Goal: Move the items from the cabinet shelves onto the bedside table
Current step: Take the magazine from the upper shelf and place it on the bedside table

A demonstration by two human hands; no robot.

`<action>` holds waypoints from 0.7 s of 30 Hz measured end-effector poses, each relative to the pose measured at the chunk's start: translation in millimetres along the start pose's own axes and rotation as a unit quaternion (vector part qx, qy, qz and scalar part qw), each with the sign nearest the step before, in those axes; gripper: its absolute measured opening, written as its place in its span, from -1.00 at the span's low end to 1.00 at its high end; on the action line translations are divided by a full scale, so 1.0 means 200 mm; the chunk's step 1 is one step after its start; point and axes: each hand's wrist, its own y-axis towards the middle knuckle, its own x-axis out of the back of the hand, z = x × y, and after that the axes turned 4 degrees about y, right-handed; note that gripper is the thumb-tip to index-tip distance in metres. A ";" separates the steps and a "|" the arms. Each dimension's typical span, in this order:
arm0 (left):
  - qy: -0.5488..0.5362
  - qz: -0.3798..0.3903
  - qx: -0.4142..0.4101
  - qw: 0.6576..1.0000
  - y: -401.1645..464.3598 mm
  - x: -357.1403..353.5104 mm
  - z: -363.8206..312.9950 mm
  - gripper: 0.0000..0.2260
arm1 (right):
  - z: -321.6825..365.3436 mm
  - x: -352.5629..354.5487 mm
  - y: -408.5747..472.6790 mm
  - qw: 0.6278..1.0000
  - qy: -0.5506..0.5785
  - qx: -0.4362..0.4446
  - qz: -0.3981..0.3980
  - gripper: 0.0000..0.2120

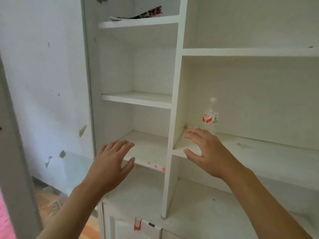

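A clear plastic water bottle (210, 116) with a red and white label stands upright at the back left of the wide right-hand shelf (259, 152) of the white cabinet. My right hand (205, 150) hovers over that shelf just in front of the bottle, fingers spread and holding nothing. Out in front of the narrow left shelf (151, 152), my left hand (112, 163) is held flat with fingers straight and empty. A folded magazine or printed paper (138, 14) lies on the top left shelf.
A vertical divider (172, 118) separates the narrow left shelves from the wide right ones. Below is a counter ledge (207, 204) with cabinet doors and a red sticker (137, 224). A peeling white wall (43, 83) stands at left, with wooden floor below.
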 end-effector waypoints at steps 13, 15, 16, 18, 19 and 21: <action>0.110 -0.131 -0.022 0.985 0.67 0.44 0.15 -0.49 | -0.01 0.40 0.68 0.979 -0.075 0.160 -0.098 -0.47; 0.116 -0.154 -0.032 0.981 0.80 0.50 0.19 -0.49 | 0.01 0.47 0.78 0.975 -0.094 0.168 -0.112 -0.50; 0.120 -0.162 -0.037 0.979 0.85 0.52 0.21 -0.49 | 0.01 0.49 0.83 0.972 -0.105 0.172 -0.117 -0.50; 0.127 -0.174 -0.043 0.976 0.95 0.58 0.24 -0.49 | 0.04 0.54 0.91 0.967 -0.120 0.181 -0.130 -0.50; 0.129 -0.180 -0.046 0.974 1.00 0.60 0.26 -0.49 | 0.06 0.56 0.95 0.964 -0.128 0.187 -0.139 -0.51; 0.132 -0.193 -0.055 0.971 1.09 0.65 0.29 -0.49 | 0.10 0.60 1.03 0.956 -0.146 0.199 -0.160 -0.54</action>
